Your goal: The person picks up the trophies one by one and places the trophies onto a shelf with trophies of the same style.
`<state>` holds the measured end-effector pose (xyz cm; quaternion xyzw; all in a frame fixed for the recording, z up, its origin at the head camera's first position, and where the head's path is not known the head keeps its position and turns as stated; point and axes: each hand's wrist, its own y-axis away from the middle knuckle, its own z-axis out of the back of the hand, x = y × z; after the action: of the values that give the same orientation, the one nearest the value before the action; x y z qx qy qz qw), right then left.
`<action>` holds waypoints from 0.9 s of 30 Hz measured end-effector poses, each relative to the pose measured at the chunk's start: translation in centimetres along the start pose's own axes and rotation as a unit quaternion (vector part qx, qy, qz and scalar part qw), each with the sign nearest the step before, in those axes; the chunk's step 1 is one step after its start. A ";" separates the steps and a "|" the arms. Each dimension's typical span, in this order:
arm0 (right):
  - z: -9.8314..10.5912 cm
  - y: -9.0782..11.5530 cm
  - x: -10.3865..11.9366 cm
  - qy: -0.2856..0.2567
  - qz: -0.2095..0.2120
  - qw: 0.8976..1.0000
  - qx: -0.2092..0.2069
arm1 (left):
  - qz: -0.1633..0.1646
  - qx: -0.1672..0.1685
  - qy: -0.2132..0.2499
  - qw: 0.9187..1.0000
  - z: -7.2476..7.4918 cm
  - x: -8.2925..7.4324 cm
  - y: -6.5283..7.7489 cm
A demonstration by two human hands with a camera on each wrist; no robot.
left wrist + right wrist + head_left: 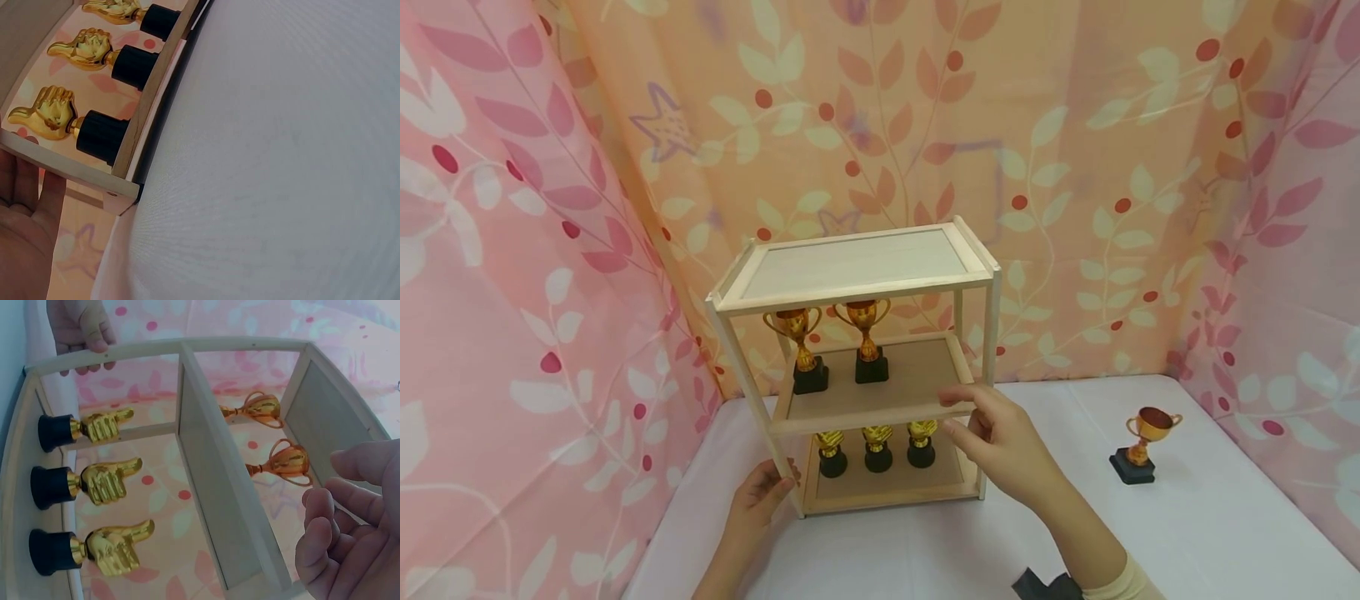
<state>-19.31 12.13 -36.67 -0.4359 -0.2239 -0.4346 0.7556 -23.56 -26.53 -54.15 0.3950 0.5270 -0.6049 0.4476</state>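
My left hand [758,498] grips the lower left front post of a three-tier wooden shelf [861,262], thumb in front and fingers behind. My right hand [1000,437] is in front of the shelf's right side, by the middle tier, fingers loosely bent and holding nothing. Two gold cup trophies, a left one [805,354] and a right one [868,342], stand on black bases on the middle tier. Below them, three gold thumbs-up trophies stand in a row: a left [106,427], a middle [109,481] and a right one [115,550].
Another cup trophy [1142,442] stands on the white-covered table [1217,500] to the right. A dark object [1047,586] lies partly in view by my right forearm. Patterned cloth [1060,167] hangs behind and along both sides.
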 end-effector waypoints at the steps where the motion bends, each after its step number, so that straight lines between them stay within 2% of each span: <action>1: 0.2 0.2 -0.2 0.001 0.001 1.000 -0.002 | 0.002 -0.001 0.001 1.000 0.0 0.0 0.0; 9: 2.1 2.2 -1.9 -0.020 -0.021 1.000 0.000 | 0.005 -0.001 0.000 1.000 0.0 -0.2 0.0; 13: 3.2 3.0 -2.5 -0.005 -0.013 1.000 -0.015 | 0.006 -0.001 -0.002 1.000 -0.1 -0.2 0.0; 20: 5.3 3.9 -2.1 0.027 -0.019 0.998 -0.048 | 0.001 -0.003 -0.001 1.000 -0.2 -0.1 0.0; 27: 7.8 4.1 -4.6 0.035 -0.013 0.996 -0.084 | 0.006 -0.003 -0.001 1.000 -0.2 -0.3 0.0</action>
<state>-17.92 21.94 -37.83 -0.4795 -0.1657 -0.4763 0.7182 -23.44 -26.33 -53.87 0.3957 0.5264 -0.6010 0.4529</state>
